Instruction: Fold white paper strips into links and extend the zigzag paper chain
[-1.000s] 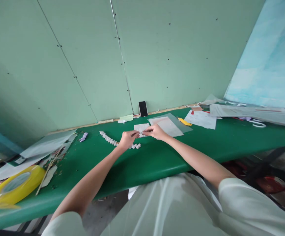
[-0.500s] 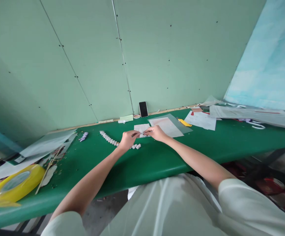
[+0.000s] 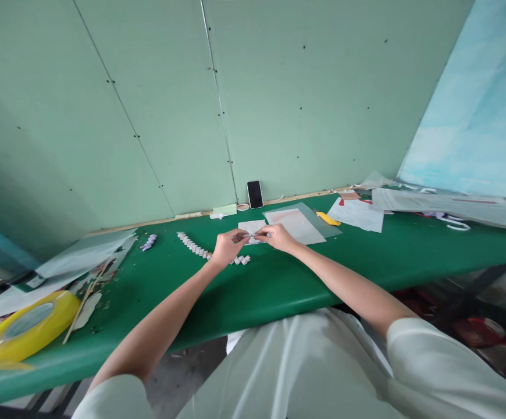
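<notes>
My left hand and my right hand face each other over a small white sheet. Thumb and fingers are pinched together on both, a short gap between them. A tiny pale piece seems to sit at the fingertips, too small to make out. Below and left of my left hand, a curved row of small whitish folded pieces lies on the green table. A few more such pieces rest just below my left fingers. My left hand hides part of the row.
A phone leans against the wall. Right of my hands are a larger white sheet, a yellow cutter and papers. At left lie a purple clip-like object, a thin stick and a big yellow tape roll.
My fingertips have shifted very slightly over the small white sheet, both hands staying pinched. The things on the table lie as before.
</notes>
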Motion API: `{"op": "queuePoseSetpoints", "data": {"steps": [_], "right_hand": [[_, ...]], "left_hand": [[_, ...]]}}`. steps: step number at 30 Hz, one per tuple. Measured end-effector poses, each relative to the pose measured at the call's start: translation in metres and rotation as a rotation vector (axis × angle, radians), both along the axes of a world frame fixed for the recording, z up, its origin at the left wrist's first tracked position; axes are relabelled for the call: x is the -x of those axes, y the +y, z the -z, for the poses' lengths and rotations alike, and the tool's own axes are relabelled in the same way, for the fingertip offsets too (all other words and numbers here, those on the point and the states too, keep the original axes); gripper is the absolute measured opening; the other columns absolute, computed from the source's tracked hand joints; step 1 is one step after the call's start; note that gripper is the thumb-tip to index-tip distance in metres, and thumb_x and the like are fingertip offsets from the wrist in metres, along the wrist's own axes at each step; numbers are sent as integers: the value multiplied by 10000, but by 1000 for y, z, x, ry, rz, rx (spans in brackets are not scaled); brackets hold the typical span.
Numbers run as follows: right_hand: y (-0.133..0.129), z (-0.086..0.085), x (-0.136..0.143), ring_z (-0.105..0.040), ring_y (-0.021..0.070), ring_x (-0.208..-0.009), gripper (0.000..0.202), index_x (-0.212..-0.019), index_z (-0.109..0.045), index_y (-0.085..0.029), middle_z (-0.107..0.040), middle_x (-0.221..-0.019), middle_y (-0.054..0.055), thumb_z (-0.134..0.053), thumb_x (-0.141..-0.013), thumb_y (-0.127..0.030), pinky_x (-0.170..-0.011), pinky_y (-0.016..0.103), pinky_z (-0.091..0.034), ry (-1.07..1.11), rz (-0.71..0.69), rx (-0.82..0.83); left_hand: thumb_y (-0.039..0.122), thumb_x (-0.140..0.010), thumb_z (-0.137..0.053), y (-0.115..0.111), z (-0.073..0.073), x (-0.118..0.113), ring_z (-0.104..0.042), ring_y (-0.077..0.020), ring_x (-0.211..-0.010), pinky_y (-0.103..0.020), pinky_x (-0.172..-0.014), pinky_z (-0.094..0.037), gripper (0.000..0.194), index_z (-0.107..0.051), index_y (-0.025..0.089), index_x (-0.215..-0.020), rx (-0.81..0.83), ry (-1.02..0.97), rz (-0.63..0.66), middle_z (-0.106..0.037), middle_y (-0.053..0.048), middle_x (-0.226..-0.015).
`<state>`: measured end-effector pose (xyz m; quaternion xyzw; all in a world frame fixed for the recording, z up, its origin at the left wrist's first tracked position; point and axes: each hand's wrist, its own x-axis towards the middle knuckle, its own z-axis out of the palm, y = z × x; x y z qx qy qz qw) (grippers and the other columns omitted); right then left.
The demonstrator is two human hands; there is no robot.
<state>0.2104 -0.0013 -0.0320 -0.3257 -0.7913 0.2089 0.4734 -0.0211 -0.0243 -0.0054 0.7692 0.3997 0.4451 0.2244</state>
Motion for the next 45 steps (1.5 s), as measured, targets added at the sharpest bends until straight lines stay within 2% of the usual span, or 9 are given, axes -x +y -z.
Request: {"op": "queuePoseSetpoints", "data": {"steps": [4,11,18,21,23,27,30,35,45], "right_hand": [[-2,-1,1,-774,279,-843,389,-916,-848,-215,-825,-910,95,-730,-903,-586,-807,385,-601,-3,-4,-4],[-3,-1,1,-763,272,-841,403,-906,-840,-225,-819,-902,84,-704,-921,-604,-756,359,-573,-42,-35,4],[-9,-4,4,-758,258,-830,409,-849,-825,-231,-811,-864,69,-660,-961,-588,-776,347,-564,-62,-105,70],[-15,-7,5,-763,248,-831,438,-853,-819,-227,-814,-886,67,-619,-989,-593,-802,339,-564,-75,-165,91],[-17,-9,6,-763,247,-836,486,-836,-808,-217,-811,-882,72,-570,-1013,-602,-817,337,-563,-83,-182,94],[-15,-11,7,-731,251,-808,536,-787,-780,-215,-780,-814,86,-538,-1016,-634,-817,352,-559,-61,-42,26],[-10,-8,7,-713,250,-822,453,-918,-791,-225,-774,-884,91,-597,-987,-628,-799,357,-568,3,23,-40],[-3,1,11,-728,252,-923,338,-1066,-783,-230,-776,-1024,104,-647,-994,-531,-868,374,-579,-19,-18,-111],[-7,-3,11,-711,226,-856,254,-1003,-768,-209,-763,-938,87,-629,-1033,-420,-794,352,-573,-87,-51,-146]], "left_hand": [[504,-814,-809,-3,-2,-3,-793,-267,-845,-388,-794,-662,400,-738,166,-1018,105,-138,38,-807,-103,-890],[542,-799,-800,4,2,-2,-784,-255,-769,-392,-779,-659,397,-705,172,-911,193,-234,73,-793,-89,-801],[560,-846,-745,1,1,-7,-757,-222,-803,-328,-738,-622,396,-689,178,-934,116,-166,42,-780,-77,-845],[541,-902,-683,-2,0,-11,-756,-216,-870,-322,-788,-611,370,-660,178,-967,99,-197,91,-792,-104,-981],[534,-938,-630,-2,2,-12,-759,-212,-853,-327,-793,-606,355,-616,185,-1004,114,-213,117,-795,-99,-970],[492,-970,-590,1,7,-9,-753,-205,-799,-312,-769,-583,285,-576,209,-998,61,-78,65,-781,-54,-840],[448,-967,-599,2,9,-5,-746,-203,-755,-295,-723,-566,237,-615,212,-976,38,82,31,-781,-48,-816],[390,-953,-611,3,11,-3,-731,-206,-714,-288,-698,-549,195,-670,213,-898,-1,210,8,-768,-39,-760],[319,-984,-582,3,10,-2,-721,-180,-731,-252,-720,-531,186,-704,193,-922,-13,276,32,-774,-35,-793]]}}
